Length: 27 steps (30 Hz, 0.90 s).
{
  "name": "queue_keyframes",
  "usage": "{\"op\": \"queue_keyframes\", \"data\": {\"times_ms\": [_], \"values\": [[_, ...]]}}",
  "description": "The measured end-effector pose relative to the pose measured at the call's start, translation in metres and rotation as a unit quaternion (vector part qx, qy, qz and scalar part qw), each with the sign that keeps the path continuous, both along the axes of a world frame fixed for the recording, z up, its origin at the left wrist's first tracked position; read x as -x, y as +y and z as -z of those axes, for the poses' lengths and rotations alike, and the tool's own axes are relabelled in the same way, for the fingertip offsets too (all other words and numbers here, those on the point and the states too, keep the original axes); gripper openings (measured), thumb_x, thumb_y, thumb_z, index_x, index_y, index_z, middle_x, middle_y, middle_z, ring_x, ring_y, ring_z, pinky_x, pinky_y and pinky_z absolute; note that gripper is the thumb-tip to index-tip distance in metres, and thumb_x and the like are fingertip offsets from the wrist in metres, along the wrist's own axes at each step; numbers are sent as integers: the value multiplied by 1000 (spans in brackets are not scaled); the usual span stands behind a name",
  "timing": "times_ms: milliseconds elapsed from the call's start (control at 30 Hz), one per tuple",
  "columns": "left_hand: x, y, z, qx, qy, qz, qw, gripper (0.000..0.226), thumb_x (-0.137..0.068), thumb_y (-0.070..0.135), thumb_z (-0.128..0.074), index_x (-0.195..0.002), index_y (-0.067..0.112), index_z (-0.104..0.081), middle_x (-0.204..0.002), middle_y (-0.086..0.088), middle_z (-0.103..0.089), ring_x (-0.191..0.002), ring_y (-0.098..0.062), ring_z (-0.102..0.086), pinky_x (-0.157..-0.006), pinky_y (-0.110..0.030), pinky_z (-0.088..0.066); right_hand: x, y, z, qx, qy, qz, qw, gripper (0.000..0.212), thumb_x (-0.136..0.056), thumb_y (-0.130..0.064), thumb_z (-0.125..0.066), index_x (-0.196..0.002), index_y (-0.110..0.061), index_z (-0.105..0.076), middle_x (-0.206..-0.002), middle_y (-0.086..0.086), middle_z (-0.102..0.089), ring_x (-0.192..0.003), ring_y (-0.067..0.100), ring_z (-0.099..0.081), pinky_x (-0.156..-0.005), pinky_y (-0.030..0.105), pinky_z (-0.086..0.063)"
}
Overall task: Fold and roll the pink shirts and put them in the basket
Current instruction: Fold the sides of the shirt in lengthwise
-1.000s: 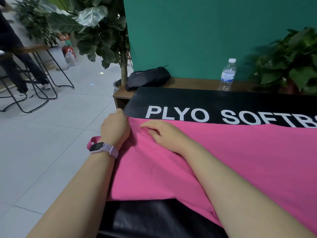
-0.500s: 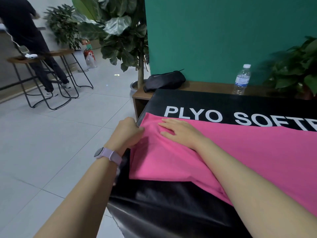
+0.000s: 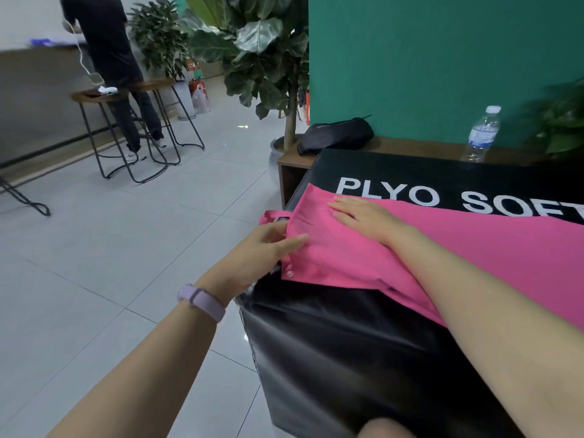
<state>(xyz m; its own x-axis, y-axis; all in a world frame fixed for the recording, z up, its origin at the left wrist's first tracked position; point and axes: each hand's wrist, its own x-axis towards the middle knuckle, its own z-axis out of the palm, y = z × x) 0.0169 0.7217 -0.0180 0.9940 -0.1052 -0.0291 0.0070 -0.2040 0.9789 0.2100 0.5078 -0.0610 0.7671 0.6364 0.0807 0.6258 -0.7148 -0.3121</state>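
A pink shirt [image 3: 493, 248] lies spread across a black padded box [image 3: 363, 358] printed with white letters. Its left end, with small buttons along the edge, reaches the box's left corner. My left hand [image 3: 268, 248] is at that corner and pinches the shirt's edge, thumb on top and fingers under the cloth. My right hand [image 3: 363, 216] lies flat, fingers straight, pressing the shirt down just to the right. A pink strip [image 3: 273, 214] sticks out over the box's edge beyond my left hand. No basket is in view.
A wooden bench [image 3: 410, 143] behind the box carries a black bag [image 3: 336, 134] and a water bottle [image 3: 482, 134]. A potted tree [image 3: 268, 58] stands at its left end. A person [image 3: 110, 58] stands by stools [image 3: 126, 128] at the far left on the tiled floor.
My left hand has opened from a fist and now pinches the shirt's edge at the corner. The shirt's left end has shifted on the box. My view has swung left.
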Motion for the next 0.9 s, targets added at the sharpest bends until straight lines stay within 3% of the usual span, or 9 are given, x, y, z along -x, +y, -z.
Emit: {"op": "queue_keyframes", "data": {"times_ms": [67,133,267,400,633,767,833,900], "values": [[7,1,4,23,-23,-29,999,24,-98,37,-63,-89,15,-66,-85,-12,-62,-78,-24,-57,-74,-42,-43,2,-2,-2,-2,16,3,1000,47,-107,-46,-35,-151,-32,-45,-162,-11,-34,-150,8,-26,-123,31,-20],[10,1,5,30,-46,-49,997,23,-101,32,-59,-83,17,-61,-82,-7,-57,-76,-21,-54,-73,-38,-41,4,-3,-4,-3,21,4,1000,47,-108,-43,-34,-152,-32,-43,-162,-11,-33,-150,7,-25,-122,30,-18],[10,-5,3,34,-94,-78,992,23,-103,31,-57,-82,21,-60,-80,3,-66,-72,-9,-62,-63,-17,-47,6,-3,-5,12,13,1,1000,46,-110,-37,-31,-154,-31,-40,-163,-10,-30,-151,7,-22,-124,30,-15],[10,-10,4,29,-105,-99,989,24,-102,34,-57,-78,34,-63,-81,3,-70,-74,-13,-65,-62,-21,-48,5,-4,-3,13,13,0,1000,46,-109,-35,-32,-155,-31,-39,-164,-10,-29,-151,7,-21,-123,29,-14],[13,3,3,18,-16,-100,995,19,-99,30,-63,-89,15,-66,-88,-13,-76,-75,-29,-72,-66,-34,-56,5,-5,0,-7,7,-1,1000,46,-109,-36,-32,-153,-33,-43,-162,-12,-34,-150,7,-25,-121,27,-17],[21,15,14,-57,53,-150,986,27,-92,32,-71,-86,6,-65,-73,-7,-69,-61,-21,-59,-55,-26,-43,7,-5,-1,-4,5,-7,1000,46,-108,-38,-33,-152,-32,-44,-161,-11,-36,-149,8,-28,-120,28,-21],[23,18,19,-92,66,-185,976,28,-87,32,-76,-85,5,-67,-69,-4,-67,-58,-19,-54,-54,-27,-39,9,-6,-2,-8,-1,-5,1000,46,-106,-39,-34,-149,-29,-49,-156,-9,-43,-145,11,-36,-118,31,-28],[24,18,20,-133,55,-226,963,22,-84,30,-78,-82,10,-70,-68,0,-70,-56,-16,-55,-54,-26,-39,16,-4,-7,-23,-72,8,997,45,-101,-37,-35,-128,-17,-65,-133,1,-64,-126,23,-55,-105,40,-43]]}}
